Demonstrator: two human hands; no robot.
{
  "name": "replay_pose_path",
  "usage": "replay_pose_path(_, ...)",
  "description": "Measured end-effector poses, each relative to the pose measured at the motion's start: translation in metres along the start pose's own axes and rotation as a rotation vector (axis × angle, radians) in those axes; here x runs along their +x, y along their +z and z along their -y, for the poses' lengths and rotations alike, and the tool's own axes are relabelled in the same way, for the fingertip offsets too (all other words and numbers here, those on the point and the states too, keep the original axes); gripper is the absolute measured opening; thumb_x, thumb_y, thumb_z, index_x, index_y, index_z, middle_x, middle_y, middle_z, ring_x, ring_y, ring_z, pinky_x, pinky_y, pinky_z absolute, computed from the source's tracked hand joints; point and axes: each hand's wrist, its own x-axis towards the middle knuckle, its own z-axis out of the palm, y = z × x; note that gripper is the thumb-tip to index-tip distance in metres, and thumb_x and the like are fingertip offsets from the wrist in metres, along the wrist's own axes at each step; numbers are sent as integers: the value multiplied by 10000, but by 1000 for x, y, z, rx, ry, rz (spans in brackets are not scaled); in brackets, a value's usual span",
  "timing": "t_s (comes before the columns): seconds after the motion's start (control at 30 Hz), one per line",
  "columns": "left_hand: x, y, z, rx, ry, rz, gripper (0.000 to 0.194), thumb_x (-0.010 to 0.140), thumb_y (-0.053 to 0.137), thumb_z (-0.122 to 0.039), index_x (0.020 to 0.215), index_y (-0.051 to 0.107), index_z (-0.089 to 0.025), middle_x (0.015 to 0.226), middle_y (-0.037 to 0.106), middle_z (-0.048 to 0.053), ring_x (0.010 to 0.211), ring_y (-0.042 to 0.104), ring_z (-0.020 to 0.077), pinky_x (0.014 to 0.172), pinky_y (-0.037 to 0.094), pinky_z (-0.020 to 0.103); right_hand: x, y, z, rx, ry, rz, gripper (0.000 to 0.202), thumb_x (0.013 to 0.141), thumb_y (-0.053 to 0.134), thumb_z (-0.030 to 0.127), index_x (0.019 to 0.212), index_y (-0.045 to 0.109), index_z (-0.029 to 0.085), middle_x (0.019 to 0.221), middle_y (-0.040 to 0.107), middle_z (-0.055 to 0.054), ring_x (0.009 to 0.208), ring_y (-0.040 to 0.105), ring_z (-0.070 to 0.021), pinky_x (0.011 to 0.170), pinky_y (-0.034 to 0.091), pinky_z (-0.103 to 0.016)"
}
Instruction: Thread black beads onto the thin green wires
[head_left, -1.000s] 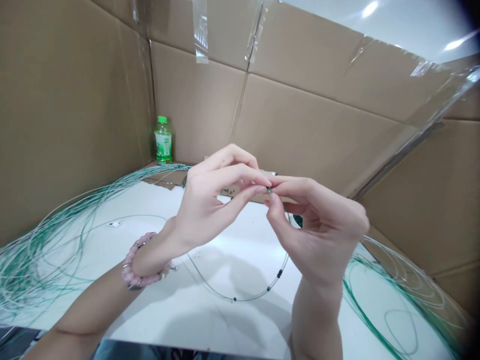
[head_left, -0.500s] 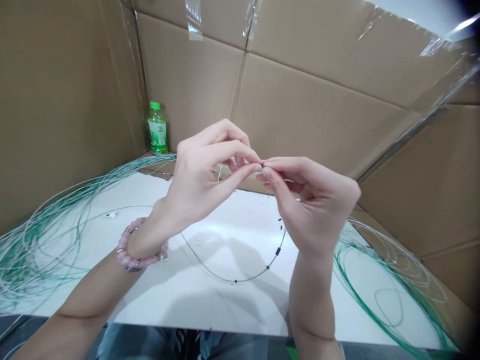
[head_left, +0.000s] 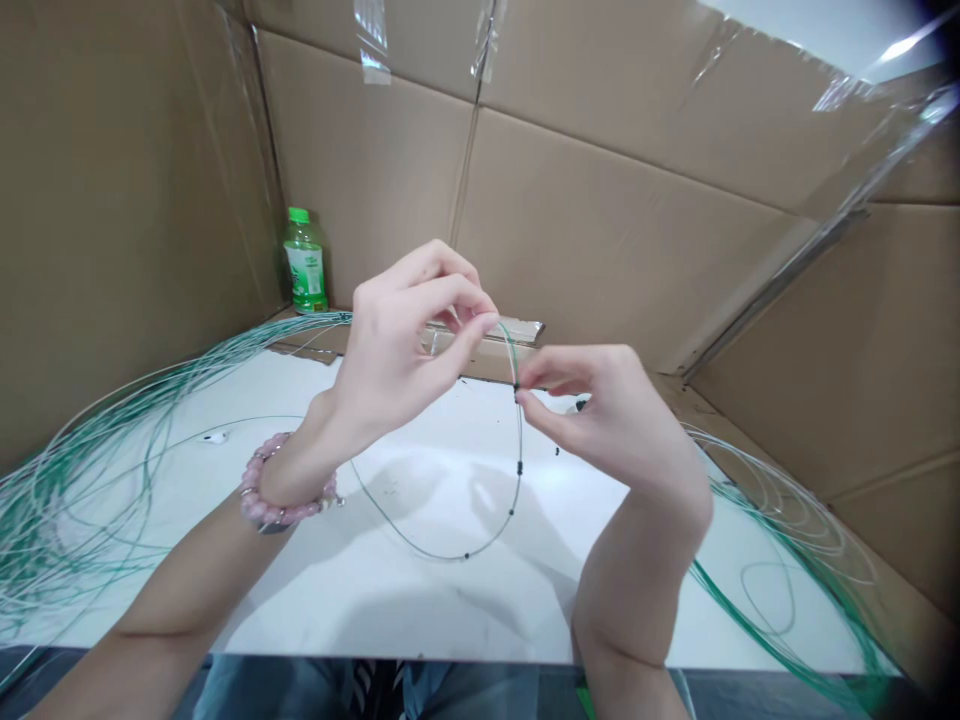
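My left hand [head_left: 420, 345], with a pink bead bracelet at the wrist, pinches the upper end of a thin green and white wire [head_left: 427, 548] above the white board. From those fingertips the wire curves right and down, then sweeps in a loop beneath my hands. My right hand [head_left: 615, 415] has thumb and forefinger closed on a small black piece on the wire. Lower on the loop are a larger black piece [head_left: 520, 468] and small black ones [head_left: 511, 512].
Bundled green and white wires lie at the left [head_left: 67, 500] and the right [head_left: 806, 560] of the white board [head_left: 337, 610]. A green bottle [head_left: 306, 265] stands at the back left corner. Cardboard walls [head_left: 600, 230] enclose the back and sides. A small white object [head_left: 215, 438] lies at left.
My right hand has moved down and away from my left fingertips, exposing a stretch of wire between the hands. The view has shifted slightly.
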Motion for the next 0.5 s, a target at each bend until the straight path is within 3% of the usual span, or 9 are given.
replay_pose_path(0.07,-1,3,1,-6,-32,38,111,822,593,-188,728,638,-149,771,583,17,620,541,80,564,508,203,-1,-5,-5,50,6,34,72,707,678,179,777,692,186,778,706,6,735,672,-153,694,584,-287)
replay_pose_path(0.13,-3,6,1,-20,-43,71,116,820,594,-186,722,641,-145,764,579,14,612,537,76,549,496,193,1,-5,-7,136,1,-46,118,760,661,223,862,696,178,852,714,-7,798,679,-140,718,581,-252)
replay_pose_path(0.2,-4,8,0,-59,-56,86,118,815,599,-191,715,646,-149,756,575,12,609,529,76,535,482,189,4,-1,-6,191,-16,-124,87,796,625,221,824,687,167,801,707,1,755,676,-112,703,575,-218)
replay_pose_path(0.33,-7,20,8,-301,-175,73,75,777,657,-236,745,678,-170,789,585,20,654,538,93,531,464,195,6,1,-6,240,-67,-163,86,785,598,147,713,645,154,681,665,20,634,629,-79,621,550,-189)
replay_pose_path(0.43,-15,49,21,-507,-366,76,146,785,648,-309,748,695,-175,812,601,38,718,551,115,554,454,202,3,-6,-7,265,-87,-200,70,791,588,148,728,618,158,694,641,18,656,620,-82,630,550,-203)
replay_pose_path(0.5,-29,77,26,-621,-533,190,191,754,672,-343,690,684,-163,767,603,42,738,549,126,620,465,213,-1,-13,-8,292,-103,-225,67,794,576,143,735,593,171,702,621,22,675,619,-86,622,549,-207)
